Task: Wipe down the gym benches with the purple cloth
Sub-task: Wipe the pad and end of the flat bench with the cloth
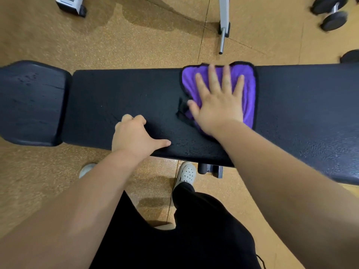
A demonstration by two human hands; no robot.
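Observation:
A black padded gym bench point(120, 98) runs left to right across the view, with a separate seat pad point(31, 101) at its left end. The purple cloth point(247, 84), edged in black, lies flat on the bench right of centre, reaching the far edge. My right hand point(217, 100) presses flat on the cloth, fingers spread and pointing away from me. My left hand point(136, 136) rests on the bare pad near the front edge, left of the cloth, fingers curled and thumb pointing right, holding nothing.
Speckled tan rubber flooring surrounds the bench. A grey metal frame leg point(223, 26) stands beyond the bench. Dumbbells point(330, 14) lie at the far right. A boxy machine base point(71, 4) sits at top left. My white clogs point(186, 172) stand by the bench's foot point(210, 169).

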